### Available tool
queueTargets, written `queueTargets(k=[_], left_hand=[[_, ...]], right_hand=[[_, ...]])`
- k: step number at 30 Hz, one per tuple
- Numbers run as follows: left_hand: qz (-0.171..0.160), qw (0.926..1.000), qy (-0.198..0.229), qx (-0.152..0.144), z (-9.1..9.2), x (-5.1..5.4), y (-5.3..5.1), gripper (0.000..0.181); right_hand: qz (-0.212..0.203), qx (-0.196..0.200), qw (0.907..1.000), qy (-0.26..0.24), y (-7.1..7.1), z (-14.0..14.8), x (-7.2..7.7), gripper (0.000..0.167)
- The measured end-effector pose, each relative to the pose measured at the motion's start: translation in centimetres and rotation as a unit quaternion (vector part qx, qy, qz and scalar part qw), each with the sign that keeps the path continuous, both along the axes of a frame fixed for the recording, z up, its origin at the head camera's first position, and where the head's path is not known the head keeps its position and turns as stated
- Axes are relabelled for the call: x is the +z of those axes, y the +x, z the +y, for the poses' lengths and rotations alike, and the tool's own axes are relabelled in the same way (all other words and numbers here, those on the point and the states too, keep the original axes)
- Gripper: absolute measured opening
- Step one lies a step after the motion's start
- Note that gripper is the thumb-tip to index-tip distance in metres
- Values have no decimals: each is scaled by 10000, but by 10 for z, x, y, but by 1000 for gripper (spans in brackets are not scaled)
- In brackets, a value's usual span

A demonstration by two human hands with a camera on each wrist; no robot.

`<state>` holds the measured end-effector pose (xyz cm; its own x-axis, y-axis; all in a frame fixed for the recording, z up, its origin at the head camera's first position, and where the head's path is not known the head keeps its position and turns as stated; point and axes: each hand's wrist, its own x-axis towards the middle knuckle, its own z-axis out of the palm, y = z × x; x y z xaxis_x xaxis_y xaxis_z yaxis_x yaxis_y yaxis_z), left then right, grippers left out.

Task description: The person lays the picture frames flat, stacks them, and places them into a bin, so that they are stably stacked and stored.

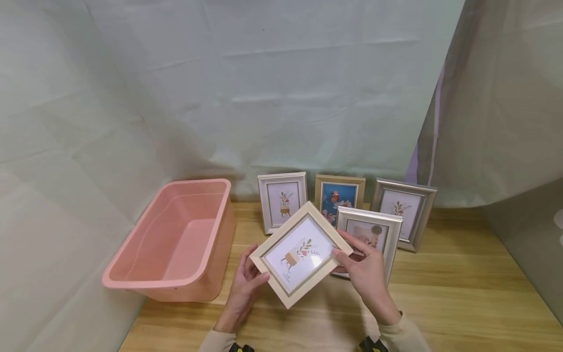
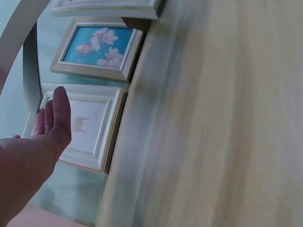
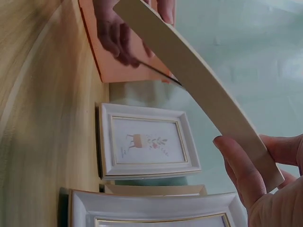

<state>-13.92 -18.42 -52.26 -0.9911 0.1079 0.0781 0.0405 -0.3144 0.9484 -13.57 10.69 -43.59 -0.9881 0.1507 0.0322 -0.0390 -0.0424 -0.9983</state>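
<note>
1 cream frame [image 1: 300, 254] tilted over bench [image 1: 462, 288], fingers of L hand [image 1: 244, 288] & R hand [image 1: 368, 274] clamped on opp. sides.

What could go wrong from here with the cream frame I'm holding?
The cream frame is held only near its edges by the left hand and right hand, so it might slip onto the table. A sideways move could also topple the front standing frame, which appears behind the right hand in the head view.
</note>
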Motion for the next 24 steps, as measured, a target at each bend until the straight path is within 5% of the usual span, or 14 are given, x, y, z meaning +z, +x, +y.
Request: queueTargets(k=[7, 17, 21, 24], left_hand=[[385, 9968, -474, 511, 1, 1, -1, 94], [554, 9866, -457, 1464, 12, 8, 8, 61], [798, 9772, -943, 1727, 15, 12, 16, 54], [1279, 9680, -1476, 1577, 16, 13, 22, 74]], right_hand=[[-10, -58, 9999, -95, 1, 2, -4, 50], [-303, -210, 9985, -412, 3, 3, -16, 53], [-424, -311, 9975, -482, 6, 2, -22, 55], [-501, -330, 9964, -596, 8, 2, -25, 57]])
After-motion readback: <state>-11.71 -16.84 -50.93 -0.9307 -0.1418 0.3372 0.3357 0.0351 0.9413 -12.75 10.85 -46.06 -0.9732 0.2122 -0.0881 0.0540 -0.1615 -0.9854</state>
